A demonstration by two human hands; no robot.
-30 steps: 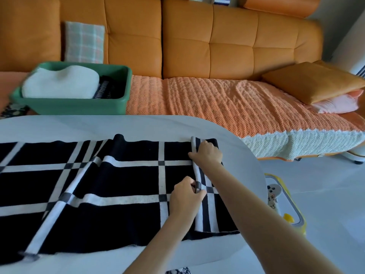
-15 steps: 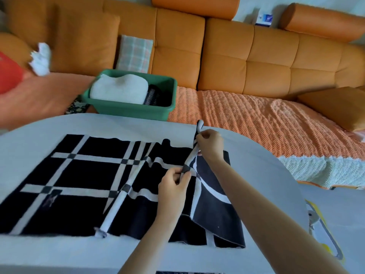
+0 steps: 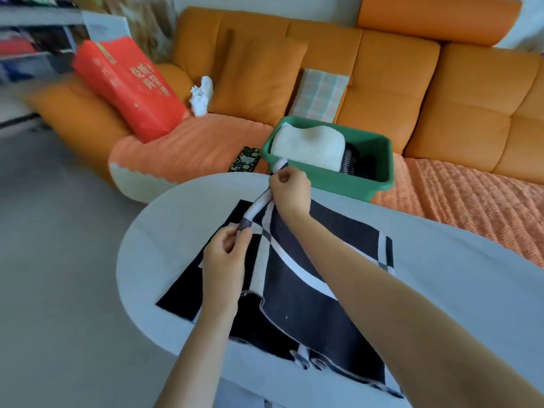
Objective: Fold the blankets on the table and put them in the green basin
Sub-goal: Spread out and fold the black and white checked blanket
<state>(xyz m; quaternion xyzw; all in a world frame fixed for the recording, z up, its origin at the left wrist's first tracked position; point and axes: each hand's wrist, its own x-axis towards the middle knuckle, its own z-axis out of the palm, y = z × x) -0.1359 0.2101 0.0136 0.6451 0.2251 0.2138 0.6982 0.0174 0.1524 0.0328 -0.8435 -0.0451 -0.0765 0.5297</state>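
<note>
Looks like a home, and a living room at that. Told mostly by a long orange sofa [image 3: 382,92] filling the far side, with a loose orange cushion [image 3: 259,81], a small plaid pillow [image 3: 319,95] and a round bolster [image 3: 435,19] along the top of its back. Seat covered by a quilted orange throw [image 3: 471,195] edged in white scallops. Household clutter there too: a red bag [image 3: 129,86] printed with gold characters, a crumpled white cloth [image 3: 201,95], a green basin [image 3: 353,181] of folded blankets [image 3: 309,145]. In front, a pale oval counter [image 3: 471,290] carrying a black-and-white blanket [image 3: 297,307], over a plain grey floor [image 3: 59,275]. At far left, shelves [image 3: 35,39] too blurred to read.
</note>
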